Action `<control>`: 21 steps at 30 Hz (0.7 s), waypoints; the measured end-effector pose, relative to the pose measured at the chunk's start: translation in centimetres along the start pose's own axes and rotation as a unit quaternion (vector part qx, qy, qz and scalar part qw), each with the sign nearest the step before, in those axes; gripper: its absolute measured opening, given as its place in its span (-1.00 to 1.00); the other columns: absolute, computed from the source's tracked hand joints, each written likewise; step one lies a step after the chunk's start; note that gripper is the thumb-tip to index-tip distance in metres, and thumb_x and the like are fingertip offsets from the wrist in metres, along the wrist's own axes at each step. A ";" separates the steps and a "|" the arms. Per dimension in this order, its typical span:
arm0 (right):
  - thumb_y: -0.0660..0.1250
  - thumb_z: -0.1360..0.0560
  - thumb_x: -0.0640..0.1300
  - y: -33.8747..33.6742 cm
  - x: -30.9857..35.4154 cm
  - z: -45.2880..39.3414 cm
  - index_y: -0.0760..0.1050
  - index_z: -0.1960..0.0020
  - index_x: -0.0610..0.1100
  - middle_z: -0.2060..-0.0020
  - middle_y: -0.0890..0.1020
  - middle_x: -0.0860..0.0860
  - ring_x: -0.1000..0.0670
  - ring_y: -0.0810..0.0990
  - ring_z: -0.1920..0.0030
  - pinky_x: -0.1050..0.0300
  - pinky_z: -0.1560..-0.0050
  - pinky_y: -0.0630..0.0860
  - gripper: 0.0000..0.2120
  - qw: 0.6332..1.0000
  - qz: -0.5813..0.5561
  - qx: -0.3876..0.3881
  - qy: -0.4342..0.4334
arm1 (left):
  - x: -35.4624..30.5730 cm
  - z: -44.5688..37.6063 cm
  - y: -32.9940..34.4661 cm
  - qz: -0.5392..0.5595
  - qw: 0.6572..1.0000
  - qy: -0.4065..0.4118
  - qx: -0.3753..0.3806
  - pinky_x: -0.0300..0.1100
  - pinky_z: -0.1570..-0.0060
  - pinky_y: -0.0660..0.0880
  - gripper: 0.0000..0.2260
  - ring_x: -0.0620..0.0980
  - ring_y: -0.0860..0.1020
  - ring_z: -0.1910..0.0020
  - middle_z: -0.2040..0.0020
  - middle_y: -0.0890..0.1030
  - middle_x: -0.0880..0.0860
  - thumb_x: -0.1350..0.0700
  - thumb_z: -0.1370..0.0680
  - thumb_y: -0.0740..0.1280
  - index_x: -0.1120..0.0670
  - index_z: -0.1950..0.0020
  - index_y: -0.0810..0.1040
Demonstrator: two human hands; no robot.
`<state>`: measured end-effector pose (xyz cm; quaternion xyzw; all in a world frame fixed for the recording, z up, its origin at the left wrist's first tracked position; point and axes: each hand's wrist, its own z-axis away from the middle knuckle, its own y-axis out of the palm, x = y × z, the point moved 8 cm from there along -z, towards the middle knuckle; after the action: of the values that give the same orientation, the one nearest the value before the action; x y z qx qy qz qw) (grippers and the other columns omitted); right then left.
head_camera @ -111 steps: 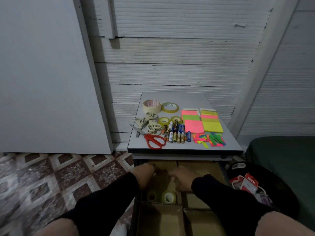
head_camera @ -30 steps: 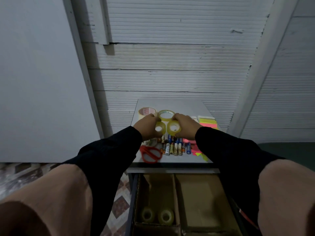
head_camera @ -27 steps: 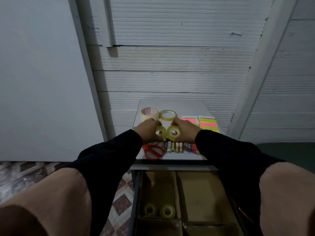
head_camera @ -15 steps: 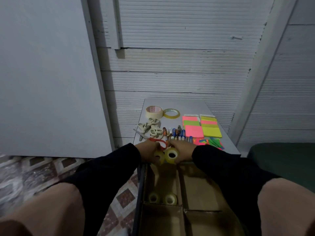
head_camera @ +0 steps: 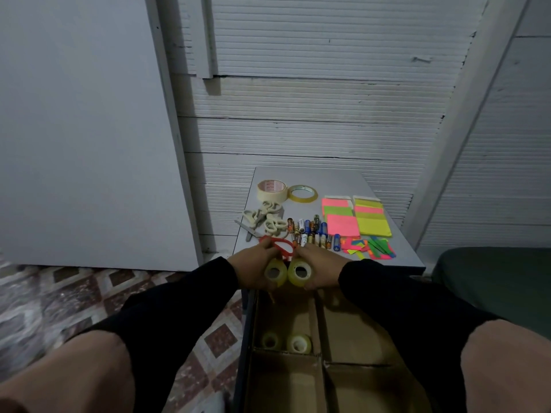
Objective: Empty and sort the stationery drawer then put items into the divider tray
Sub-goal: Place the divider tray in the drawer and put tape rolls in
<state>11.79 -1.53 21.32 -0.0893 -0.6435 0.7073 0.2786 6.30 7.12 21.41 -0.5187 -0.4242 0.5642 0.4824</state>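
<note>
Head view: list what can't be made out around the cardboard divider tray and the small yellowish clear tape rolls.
- Cardboard divider tray: near compartments cut off by the bottom edge; right side hidden by the right sleeve.
- Red-handled scissors: lower handles covered by both hands.
- Left hand and right hand: each has a grip on a small yellowish clear tape roll; fingertips behind them unseen.
- Batteries: labels too small.

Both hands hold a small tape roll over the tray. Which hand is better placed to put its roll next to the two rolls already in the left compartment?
Probably the left hand. Its tape roll hangs over the left compartment, in line with the two rolls inside. The right hand is nearer the divider.
</note>
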 end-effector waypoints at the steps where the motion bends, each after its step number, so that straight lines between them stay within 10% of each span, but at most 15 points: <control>1: 0.46 -0.39 -0.14 0.3 0.0 0.2 0.31 -0.30 -0.17 -0.24 0.38 -0.12 -0.10 0.41 -0.22 0.12 -0.18 0.36 -0.44 1.000 -0.002 0.005 -0.002 | 0.0 0.2 0.2 -0.003 1.000 0.006 0.002 -0.08 -0.23 0.44 -0.36 0.07 0.41 -0.28 -0.43 0.19 0.05 -0.01 -0.42 0.45 0.06 -0.42 0.29; 21: 0.44 -0.42 -0.16 10.1 0.4 0.6 0.34 -0.35 -0.14 -0.28 0.46 -0.12 -0.13 0.46 -0.26 0.03 -0.21 0.43 -0.46 0.981 0.050 0.188 0.021 | 0.2 0.8 8.8 -0.073 0.983 -0.013 0.171 -0.04 -0.33 0.25 -0.45 0.10 0.45 -0.25 -0.27 0.50 0.10 -0.09 -0.46 0.38 0.07 -0.37 0.33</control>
<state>8.34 -2.03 11.86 -0.0821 -0.4877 0.8267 0.2683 4.54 5.76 12.88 -0.3890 -0.3647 0.5978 0.5986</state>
